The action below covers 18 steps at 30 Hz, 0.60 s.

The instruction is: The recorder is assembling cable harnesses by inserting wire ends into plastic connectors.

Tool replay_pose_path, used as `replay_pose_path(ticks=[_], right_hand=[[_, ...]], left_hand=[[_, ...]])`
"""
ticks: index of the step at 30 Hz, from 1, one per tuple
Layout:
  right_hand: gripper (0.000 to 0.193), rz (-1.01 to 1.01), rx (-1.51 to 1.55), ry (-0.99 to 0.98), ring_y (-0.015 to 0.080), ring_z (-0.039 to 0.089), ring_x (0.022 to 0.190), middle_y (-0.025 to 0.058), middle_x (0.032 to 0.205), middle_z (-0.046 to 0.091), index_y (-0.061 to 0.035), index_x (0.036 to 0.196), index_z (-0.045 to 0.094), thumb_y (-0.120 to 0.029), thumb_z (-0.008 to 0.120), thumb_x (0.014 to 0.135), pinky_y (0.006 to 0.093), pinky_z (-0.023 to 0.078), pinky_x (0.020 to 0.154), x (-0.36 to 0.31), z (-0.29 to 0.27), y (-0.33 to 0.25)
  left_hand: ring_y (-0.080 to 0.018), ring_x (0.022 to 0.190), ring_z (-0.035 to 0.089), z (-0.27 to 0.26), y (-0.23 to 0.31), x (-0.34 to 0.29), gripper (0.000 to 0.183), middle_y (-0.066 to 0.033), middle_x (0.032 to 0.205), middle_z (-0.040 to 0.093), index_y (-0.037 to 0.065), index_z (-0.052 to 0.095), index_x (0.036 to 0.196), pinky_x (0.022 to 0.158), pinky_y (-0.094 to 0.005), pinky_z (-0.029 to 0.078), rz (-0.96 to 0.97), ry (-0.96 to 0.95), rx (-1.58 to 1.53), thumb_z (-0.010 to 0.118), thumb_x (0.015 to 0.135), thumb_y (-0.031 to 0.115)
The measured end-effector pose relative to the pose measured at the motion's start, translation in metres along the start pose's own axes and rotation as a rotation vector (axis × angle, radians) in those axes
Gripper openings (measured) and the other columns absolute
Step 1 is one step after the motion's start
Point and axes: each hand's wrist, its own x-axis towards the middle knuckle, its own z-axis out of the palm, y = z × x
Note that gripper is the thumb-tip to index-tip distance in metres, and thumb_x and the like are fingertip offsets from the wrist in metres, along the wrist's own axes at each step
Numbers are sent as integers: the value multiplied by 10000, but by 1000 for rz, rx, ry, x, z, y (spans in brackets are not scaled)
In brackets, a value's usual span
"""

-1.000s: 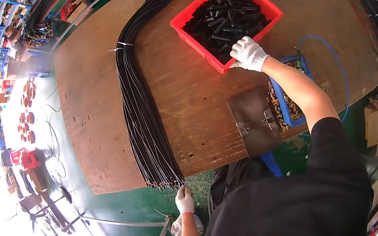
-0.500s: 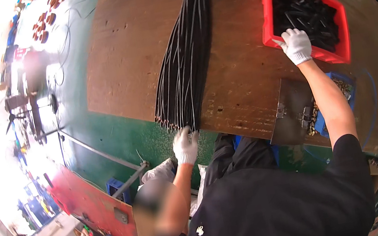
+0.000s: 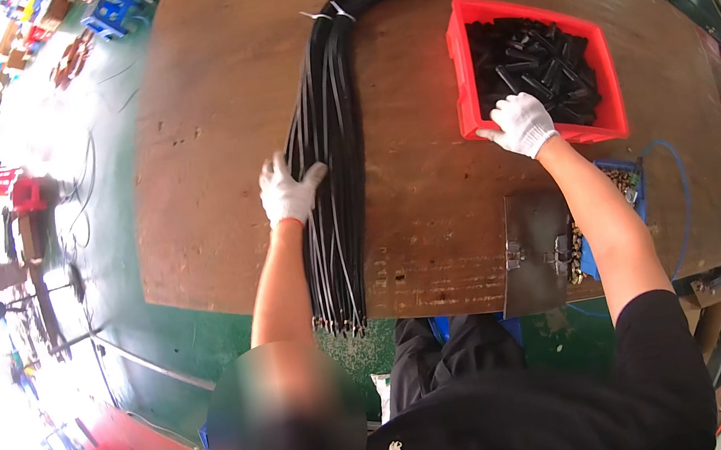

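My left hand, in a white knit glove, lies open with spread fingers at the left side of a long bundle of black cables. Its thumb reaches onto the cables. A white tie gathers the bundle higher up, where it bends to the right; the loose ends hang past the table's near edge. My right hand, gloved too, is closed over the near rim of a red plastic bin. Many short black tubular pieces fill that bin.
The brown wooden table has a worn near edge. Right of my knees, a dark hinged metal plate overhangs it. Beside my right forearm stands a blue tray of small brass-coloured parts, with a thin blue hose curving nearby.
My left hand has moved from the cables' near ends up along the bundle. My right hand stays at the bin's near rim. The whole view has shifted.
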Motion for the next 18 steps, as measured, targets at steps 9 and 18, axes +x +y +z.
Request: replay_pose_path(ticks=[9, 18], right_hand=[[480, -35, 42, 80, 232, 665, 765, 43, 714, 623, -143, 690, 661, -580, 718, 881, 388, 527, 718, 14, -2, 6], [487, -27, 11, 49, 227, 697, 791, 40, 756, 662, -133, 753, 715, -581, 673, 941, 366, 570, 718, 12, 8, 3]], left_hand=[[-441, 1382, 536, 39, 73, 111, 1242, -281, 1475, 544, 40, 451, 1564, 1134, -504, 474, -59, -91, 21, 831, 653, 795], [-465, 1309, 574, 74, 110, 42, 1275, -311, 1399, 557, 17, 413, 1522, 1057, -551, 525, -94, -112, 42, 857, 624, 807]])
